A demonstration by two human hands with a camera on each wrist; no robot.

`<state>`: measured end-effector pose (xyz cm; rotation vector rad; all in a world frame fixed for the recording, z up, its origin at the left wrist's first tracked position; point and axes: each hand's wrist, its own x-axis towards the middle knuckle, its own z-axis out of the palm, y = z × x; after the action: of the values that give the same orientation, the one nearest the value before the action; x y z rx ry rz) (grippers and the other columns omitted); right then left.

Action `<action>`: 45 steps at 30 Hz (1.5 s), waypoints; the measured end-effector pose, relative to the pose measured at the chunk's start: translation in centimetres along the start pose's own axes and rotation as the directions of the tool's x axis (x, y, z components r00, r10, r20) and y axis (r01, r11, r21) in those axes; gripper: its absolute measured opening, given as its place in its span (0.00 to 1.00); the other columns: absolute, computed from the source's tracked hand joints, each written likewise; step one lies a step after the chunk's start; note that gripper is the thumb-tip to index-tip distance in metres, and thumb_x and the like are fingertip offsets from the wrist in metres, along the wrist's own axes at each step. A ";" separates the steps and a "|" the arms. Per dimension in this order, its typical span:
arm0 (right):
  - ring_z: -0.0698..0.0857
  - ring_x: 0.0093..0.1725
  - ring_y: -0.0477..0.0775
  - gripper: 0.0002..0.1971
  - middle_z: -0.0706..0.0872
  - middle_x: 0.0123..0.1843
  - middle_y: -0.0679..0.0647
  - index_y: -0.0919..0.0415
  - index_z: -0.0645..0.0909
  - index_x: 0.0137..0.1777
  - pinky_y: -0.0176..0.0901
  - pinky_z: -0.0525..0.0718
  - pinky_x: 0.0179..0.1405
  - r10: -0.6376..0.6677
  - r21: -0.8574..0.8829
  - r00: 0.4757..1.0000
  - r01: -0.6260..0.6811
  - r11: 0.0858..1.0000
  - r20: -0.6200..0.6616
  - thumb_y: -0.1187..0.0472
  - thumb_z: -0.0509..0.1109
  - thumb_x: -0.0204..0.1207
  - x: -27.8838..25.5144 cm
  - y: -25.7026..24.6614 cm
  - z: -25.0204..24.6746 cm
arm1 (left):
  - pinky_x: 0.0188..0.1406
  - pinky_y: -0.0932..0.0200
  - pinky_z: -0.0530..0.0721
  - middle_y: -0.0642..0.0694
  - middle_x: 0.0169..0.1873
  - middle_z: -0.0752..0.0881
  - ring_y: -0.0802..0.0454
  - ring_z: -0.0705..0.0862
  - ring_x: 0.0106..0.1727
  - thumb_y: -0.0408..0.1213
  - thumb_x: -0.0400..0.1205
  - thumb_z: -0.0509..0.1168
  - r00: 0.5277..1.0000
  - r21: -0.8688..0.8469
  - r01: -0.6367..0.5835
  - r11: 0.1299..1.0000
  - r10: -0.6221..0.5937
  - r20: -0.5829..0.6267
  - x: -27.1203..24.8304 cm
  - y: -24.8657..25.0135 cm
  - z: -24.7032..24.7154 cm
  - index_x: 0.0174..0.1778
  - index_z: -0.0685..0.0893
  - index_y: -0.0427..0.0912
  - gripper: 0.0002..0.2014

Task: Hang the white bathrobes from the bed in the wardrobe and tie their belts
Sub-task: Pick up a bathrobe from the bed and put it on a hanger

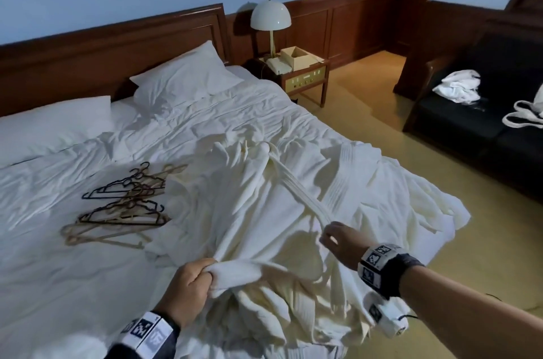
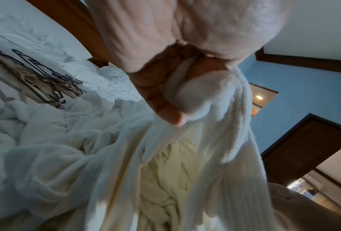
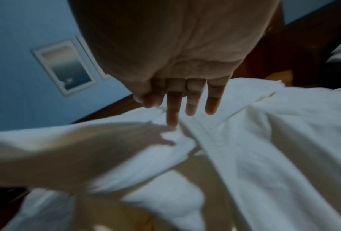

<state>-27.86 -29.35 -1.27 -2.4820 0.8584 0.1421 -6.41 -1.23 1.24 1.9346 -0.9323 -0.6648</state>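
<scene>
On bed [image 1: 73,285] near edge: left hand [image 1: 188,285] fists bunched bathrobe [image 1: 264,241]; right hand [image 1: 342,239] at 3 o'clock, fingers straight, grip loose, touching belt [image 1: 296,191]. Hangers [image 1: 123,205] at 10 o'clock.

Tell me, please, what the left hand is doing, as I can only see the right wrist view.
Observer: The left hand grips a bunched fold of the white bathrobe.
Operator: Are any hangers nearby?
Observer: A pile of hangers lies on the bed, left of the bathrobe.
Operator: Where does the belt run?
Observer: The belt crosses the bathrobe diagonally, from beside the right hand toward the far side.
</scene>
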 end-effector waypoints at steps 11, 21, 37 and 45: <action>0.42 0.86 0.55 0.48 0.41 0.87 0.51 0.37 0.38 0.85 0.54 0.48 0.81 -0.364 -0.233 0.931 0.356 0.905 0.008 0.41 0.69 0.73 -0.1 -4.2 0.9 | 0.28 0.55 0.63 0.43 0.22 0.67 0.51 0.68 0.26 0.22 0.67 0.52 0.891 -0.162 -0.388 0.907 0.414 0.187 -1.0 10.9 0.8 0.22 0.64 0.40 0.11; 0.85 0.49 0.58 0.13 0.88 0.48 0.54 0.59 0.85 0.56 0.38 0.71 0.42 -0.241 0.160 0.793 0.388 0.907 -0.560 0.68 0.67 0.73 4.0 -12.3 -13.7 | 0.36 0.44 0.82 0.33 0.28 0.84 0.38 0.83 0.33 0.36 0.67 0.54 0.912 -0.019 -0.401 0.916 0.397 -0.105 4.1 16.1 -7.9 0.28 0.83 0.40 0.12; 0.79 0.39 0.47 0.09 0.81 0.39 0.44 0.45 0.82 0.45 0.43 0.73 0.42 -0.480 -0.233 0.875 0.456 0.859 -0.056 0.44 0.66 0.81 7.4 -20.3 -14.2 | 0.38 0.44 0.87 0.38 0.35 0.87 0.38 0.87 0.36 0.42 0.70 0.48 0.863 0.814 -0.302 0.495 0.505 0.013 1.2 13.6 -25.2 0.37 0.90 0.34 0.25; 0.80 0.46 0.50 0.11 0.87 0.47 0.50 0.57 0.86 0.53 0.40 0.73 0.46 -0.645 -0.271 0.750 0.597 0.755 -0.146 0.51 0.68 0.82 5.9 -36.3 -14.1 | 0.49 0.57 0.66 0.53 0.29 0.80 0.48 0.82 0.35 0.43 0.70 0.49 0.925 0.931 -0.190 0.311 0.373 0.064 -7.7 7.4 -34.9 0.30 0.83 0.47 0.16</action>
<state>-2.19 -15.12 25.02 -2.8818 0.0369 -0.3181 12.33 18.90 25.27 2.6033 -1.7414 0.4224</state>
